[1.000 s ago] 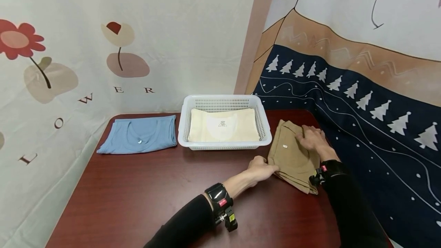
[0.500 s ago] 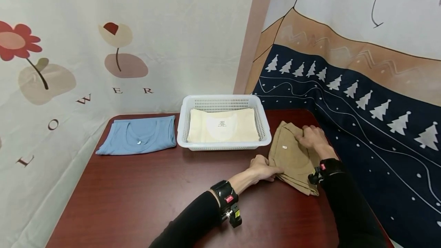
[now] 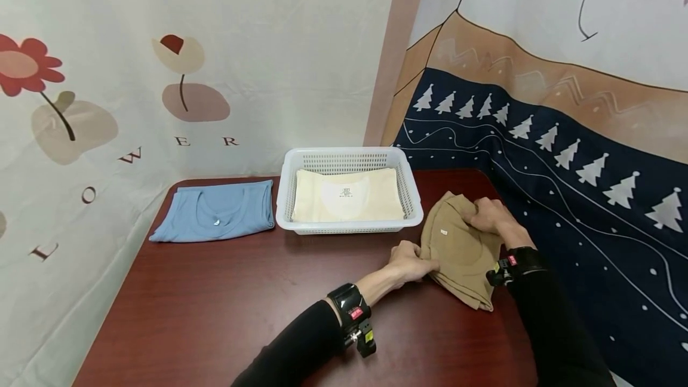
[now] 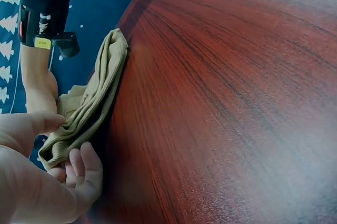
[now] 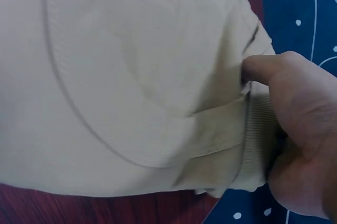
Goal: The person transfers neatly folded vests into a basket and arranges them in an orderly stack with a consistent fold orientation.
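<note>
A folded tan garment (image 3: pixel 459 249) lies on the right side of the dark red table (image 3: pixel 242 303), bulging upward in the middle. My left hand (image 3: pixel 411 260) pinches its near-left edge; in the left wrist view the thumb and fingers of that hand (image 4: pixel 37 166) clamp the tan garment's (image 4: pixel 89 108) folded layers. My right hand (image 3: pixel 486 215) grips its far right edge; in the right wrist view the thumb of that hand (image 5: pixel 295 124) presses on top of the tan garment (image 5: pixel 131 76) while the fingers curl under its ribbed hem.
A white plastic basket (image 3: pixel 348 160) holding a folded cream garment (image 3: pixel 346 196) stands at the back middle of the table. A folded blue garment (image 3: pixel 217 211) lies at the back left. Printed cloth backdrops hang close behind and along the right edge.
Both hands have closed on the tan garment's edges and drawn them inward, so the cloth now bunches and rises off the table. The basket and blue garment have not moved.
</note>
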Tool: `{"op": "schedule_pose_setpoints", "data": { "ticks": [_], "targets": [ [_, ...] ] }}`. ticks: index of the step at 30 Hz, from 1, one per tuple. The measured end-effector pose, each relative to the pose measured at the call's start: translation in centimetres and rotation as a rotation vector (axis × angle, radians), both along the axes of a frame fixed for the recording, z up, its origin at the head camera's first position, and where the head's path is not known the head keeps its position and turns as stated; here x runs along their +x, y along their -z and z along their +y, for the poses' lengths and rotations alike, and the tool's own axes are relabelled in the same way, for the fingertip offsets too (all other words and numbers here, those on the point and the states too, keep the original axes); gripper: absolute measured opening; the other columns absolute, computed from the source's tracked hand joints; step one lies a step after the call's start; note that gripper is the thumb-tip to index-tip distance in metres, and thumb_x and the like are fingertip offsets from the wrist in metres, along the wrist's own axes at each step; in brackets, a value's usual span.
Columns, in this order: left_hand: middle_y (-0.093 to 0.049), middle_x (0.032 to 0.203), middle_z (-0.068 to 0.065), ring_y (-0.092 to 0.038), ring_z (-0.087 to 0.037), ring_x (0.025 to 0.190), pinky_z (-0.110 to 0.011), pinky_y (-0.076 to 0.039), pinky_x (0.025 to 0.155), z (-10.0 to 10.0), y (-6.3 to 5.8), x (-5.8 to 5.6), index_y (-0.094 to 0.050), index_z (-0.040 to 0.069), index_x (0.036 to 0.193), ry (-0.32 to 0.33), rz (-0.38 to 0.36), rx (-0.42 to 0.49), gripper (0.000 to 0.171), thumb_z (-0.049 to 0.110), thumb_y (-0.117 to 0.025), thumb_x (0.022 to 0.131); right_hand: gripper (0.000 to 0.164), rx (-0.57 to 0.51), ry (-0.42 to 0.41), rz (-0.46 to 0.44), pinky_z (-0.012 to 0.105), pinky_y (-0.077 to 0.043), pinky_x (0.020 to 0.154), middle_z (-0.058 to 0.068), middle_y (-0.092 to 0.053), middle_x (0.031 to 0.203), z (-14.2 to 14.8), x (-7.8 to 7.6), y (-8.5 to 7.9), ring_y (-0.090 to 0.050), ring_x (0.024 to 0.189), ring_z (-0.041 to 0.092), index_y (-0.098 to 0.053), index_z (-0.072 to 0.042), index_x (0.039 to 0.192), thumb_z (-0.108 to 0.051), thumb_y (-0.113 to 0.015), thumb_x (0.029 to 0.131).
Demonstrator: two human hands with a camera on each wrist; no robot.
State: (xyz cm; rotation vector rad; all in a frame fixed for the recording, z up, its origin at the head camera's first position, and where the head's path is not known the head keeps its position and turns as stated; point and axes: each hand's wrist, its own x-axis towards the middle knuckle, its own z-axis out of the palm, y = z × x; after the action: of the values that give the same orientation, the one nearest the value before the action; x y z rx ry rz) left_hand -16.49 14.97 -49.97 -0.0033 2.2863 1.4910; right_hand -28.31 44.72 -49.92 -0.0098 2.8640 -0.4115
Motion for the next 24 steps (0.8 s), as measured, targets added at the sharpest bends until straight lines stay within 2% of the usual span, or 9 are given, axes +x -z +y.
{"op": "schedule_pose_setpoints", "data": {
  "ticks": [4, 9, 13, 16, 20, 22, 24],
  "targets": [
    [-0.063, 0.084, 0.003, -0.059, -0.012, 0.076, -0.025, -0.049, 0.065, -0.1, 0.2, 0.4, -0.068, 0.018, 0.072, 0.019, 0.024, -0.022, 0.026, 0.025, -0.089, 0.085, 0.039, -0.043, 0.006, -0.057, 0.046, -0.054, 0.083, 0.022, -0.074, 0.107, 0.3, 0.3, -0.4, -0.067, 0.093, 0.035, -0.075, 0.004, 0.114, -0.034, -0.067, 0.105],
    [-0.069, 0.075, 0.002, -0.066, -0.012, 0.064, -0.024, -0.05, 0.062, -0.7, 0.7, 1.1, -0.068, 0.019, 0.077, 0.004, 0.004, 0.022, 0.024, 0.026, -0.088, 0.087, 0.04, -0.051, -0.029, -0.079, 0.045, -0.056, 0.086, 0.018, -0.076, 0.105, 0.4, 1.0, -0.8, -0.068, 0.095, 0.033, -0.076, 0.004, 0.115, -0.034, -0.071, 0.105],
    [-0.067, 0.081, 0.004, -0.064, -0.013, 0.077, -0.025, -0.049, 0.069, -1.1, 1.1, 1.5, -0.069, 0.018, 0.084, -0.025, 0.012, 0.031, 0.02, 0.028, -0.086, 0.085, 0.037, -0.053, -0.057, -0.073, 0.042, -0.054, 0.084, 0.015, -0.073, 0.099, 0.6, 1.8, -0.7, -0.067, 0.092, 0.03, -0.076, 0.003, 0.11, -0.034, -0.074, 0.106],
    [-0.062, 0.086, 0.004, -0.059, -0.014, 0.086, -0.027, -0.047, 0.072, -1.3, 1.3, 1.7, -0.07, 0.017, 0.089, -0.063, 0.023, 0.054, 0.02, 0.03, -0.084, 0.083, 0.04, -0.076, -0.063, -0.066, 0.045, -0.057, 0.086, 0.02, -0.075, 0.105, 0.9, 2.7, -0.6, -0.069, 0.095, 0.032, -0.075, 0.007, 0.118, -0.032, -0.074, 0.105],
    [-0.062, 0.085, 0.007, -0.06, -0.013, 0.085, -0.025, -0.047, 0.071, -1.3, 1.9, 1.9, -0.067, 0.02, 0.09, -0.14, 0.037, 0.09, 0.02, 0.03, -0.082, 0.081, 0.053, -0.144, -0.051, -0.087, 0.048, -0.06, 0.092, 0.028, -0.077, 0.123, 1.2, 4.1, -0.6, -0.073, 0.104, 0.036, -0.067, 0.013, 0.138, -0.029, -0.072, 0.106],
    [-0.061, 0.084, 0.009, -0.059, -0.011, 0.085, -0.024, -0.046, 0.072, -1.4, 2.2, 2.0, -0.064, 0.021, 0.088, -0.176, 0.046, 0.102, 0.021, 0.03, -0.082, 0.082, 0.053, -0.19, -0.043, -0.103, 0.044, -0.06, 0.089, 0.028, -0.077, 0.123, 1.3, 4.8, -0.4, -0.073, 0.102, 0.033, -0.066, 0.013, 0.14, -0.028, -0.071, 0.108],
    [-0.06, 0.083, 0.009, -0.059, -0.011, 0.083, -0.024, -0.046, 0.07, -1.5, 2.5, 2.0, -0.063, 0.021, 0.088, -0.204, 0.071, 0.122, 0.021, 0.028, -0.082, 0.083, 0.047, -0.236, -0.034, -0.108, 0.038, -0.059, 0.083, 0.024, -0.077, 0.118, 1.3, 5.4, -0.3, -0.071, 0.096, 0.028, -0.069, 0.011, 0.135, -0.028, -0.071, 0.108]
  ]
}}
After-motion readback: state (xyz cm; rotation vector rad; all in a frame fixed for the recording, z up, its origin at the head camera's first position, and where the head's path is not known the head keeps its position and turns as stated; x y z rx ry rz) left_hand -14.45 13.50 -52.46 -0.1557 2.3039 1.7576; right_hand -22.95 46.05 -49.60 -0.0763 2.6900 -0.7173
